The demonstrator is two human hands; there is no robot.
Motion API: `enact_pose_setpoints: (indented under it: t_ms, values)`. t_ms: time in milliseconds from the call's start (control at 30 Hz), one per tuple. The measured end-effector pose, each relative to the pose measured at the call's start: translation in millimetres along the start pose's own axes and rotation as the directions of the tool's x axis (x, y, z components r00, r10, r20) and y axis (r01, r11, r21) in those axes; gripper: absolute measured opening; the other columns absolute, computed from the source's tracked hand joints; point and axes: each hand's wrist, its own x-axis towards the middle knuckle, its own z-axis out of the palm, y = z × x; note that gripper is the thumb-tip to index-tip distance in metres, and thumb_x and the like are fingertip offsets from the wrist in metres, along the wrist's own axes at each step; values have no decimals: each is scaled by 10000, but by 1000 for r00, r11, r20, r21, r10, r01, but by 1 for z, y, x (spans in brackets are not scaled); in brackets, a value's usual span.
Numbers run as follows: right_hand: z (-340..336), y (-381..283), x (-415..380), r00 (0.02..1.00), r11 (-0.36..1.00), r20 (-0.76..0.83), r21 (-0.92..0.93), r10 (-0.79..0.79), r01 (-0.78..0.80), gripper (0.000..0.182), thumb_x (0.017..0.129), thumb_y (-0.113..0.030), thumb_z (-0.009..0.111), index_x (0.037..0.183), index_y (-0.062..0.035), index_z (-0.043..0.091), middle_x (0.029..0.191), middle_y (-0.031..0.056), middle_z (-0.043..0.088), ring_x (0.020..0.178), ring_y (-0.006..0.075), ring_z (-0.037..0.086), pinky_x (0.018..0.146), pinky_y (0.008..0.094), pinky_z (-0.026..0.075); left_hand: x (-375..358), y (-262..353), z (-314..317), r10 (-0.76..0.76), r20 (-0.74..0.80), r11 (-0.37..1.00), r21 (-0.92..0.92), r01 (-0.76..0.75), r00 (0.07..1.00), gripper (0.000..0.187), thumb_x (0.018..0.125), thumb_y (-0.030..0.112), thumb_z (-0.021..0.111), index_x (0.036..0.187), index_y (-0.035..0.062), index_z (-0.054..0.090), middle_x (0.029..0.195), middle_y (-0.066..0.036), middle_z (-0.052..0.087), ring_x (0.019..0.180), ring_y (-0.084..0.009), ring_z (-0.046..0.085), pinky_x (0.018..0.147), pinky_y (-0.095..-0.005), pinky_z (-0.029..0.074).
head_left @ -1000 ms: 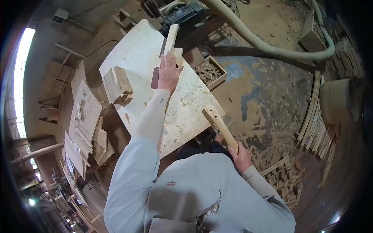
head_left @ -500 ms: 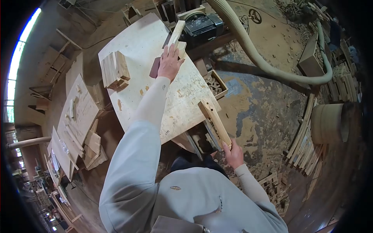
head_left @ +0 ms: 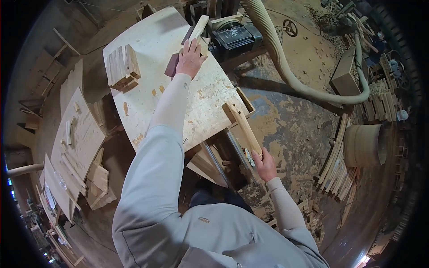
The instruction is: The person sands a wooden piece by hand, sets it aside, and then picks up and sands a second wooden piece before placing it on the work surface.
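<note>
On the pale wooden tabletop, my left hand [head_left: 191,59] lies with its fingers stretched over a short wooden piece [head_left: 199,27] near the far right edge. A flat maroon piece [head_left: 171,65] shows beside that hand, partly beneath it. My right hand [head_left: 266,165] is closed around the near end of a wooden bar [head_left: 245,127] with dark holes near its far end. The bar slants beside the table's right corner. A stack of wooden blocks [head_left: 123,67] sits on the left of the tabletop [head_left: 154,38].
Past the table's far right edge stands a black motor [head_left: 237,38]. A thick ribbed hose [head_left: 286,73] curves to the right. An open drawer [head_left: 216,163] juts out under the near edge. Wood strips [head_left: 337,167] lie right; boards [head_left: 76,134] lie left. Another person [head_left: 378,47] is far right.
The view has shifted, so the table sits slightly higher and more of the drawer shows. Both hands keep their places on the wooden pieces. A person has come into view at the far right.
</note>
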Motion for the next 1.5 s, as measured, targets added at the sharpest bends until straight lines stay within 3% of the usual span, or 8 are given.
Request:
enact_pose_setpoints:
  t_ms: [533,800,1033,1100,1267,1333,1467,1500]
  values:
    - [-11,-9,-20,999,999,-16,10,50,-50,473,1112,-469,719,1148,3,717,941,288,773,912,497,768,777,531,570,-5,3,1,47,-9,998,-35,-48,999,673,1139,524,634,1606,46,556,1801,-183,345,1692,-458,293,1303,-649,393]
    - [-24,-23,-25,998,997,-23,48,66,-65,493,1101,-497,710,1209,-16,712,952,278,783,930,502,768,794,544,577,-6,2,-5,44,45,989,-143,-37,998,704,1134,567,622,1600,39,601,1802,-209,371,1687,-488,298,1327,-646,349]
    - [-47,-49,-30,990,991,57,20,130,-132,522,1079,-514,728,1252,-21,737,939,277,779,897,499,765,768,545,580,26,4,-11,86,29,989,118,-89,996,680,1076,699,632,1516,185,696,1757,-192,459,1651,-431,375,1266,-782,300]
    - [-52,-58,-30,988,989,73,43,138,-141,497,1074,-481,749,1249,-16,735,940,276,779,893,505,758,759,548,576,53,7,-12,66,176,994,78,-80,982,734,1063,718,637,1548,170,694,1732,-197,479,1649,-464,352,1284,-787,273]
    - [-49,-53,-28,995,995,39,26,92,-93,426,1088,-416,748,1236,-17,728,941,260,790,891,505,766,760,540,579,91,23,-9,53,119,989,-146,-36,991,770,1043,706,652,1580,155,663,1655,-215,544,1600,-462,430,1291,-720,310]
    - [-50,-53,-25,990,993,111,66,89,-96,410,1093,-397,744,1243,-16,725,931,249,792,889,490,776,761,535,581,83,33,-11,39,76,996,-83,-33,996,731,1075,652,646,1577,121,659,1685,-227,506,1618,-426,423,1309,-697,307]
    - [-55,-61,-24,987,991,110,45,118,-123,375,1104,-348,734,1253,-5,720,911,224,797,869,443,801,760,518,588,38,3,-46,41,24,982,-186,-36,999,708,1076,571,710,1610,110,644,1710,-260,493,1623,-463,422,1317,-661,318]
    - [-56,-63,-25,987,992,117,42,113,-119,375,1104,-348,734,1253,-5,720,911,224,797,869,443,801,760,518,588,22,-16,-49,-19,-6,995,-93,19,1000,711,1069,547,728,1611,95,639,1710,-269,493,1622,-465,423,1327,-647,315]
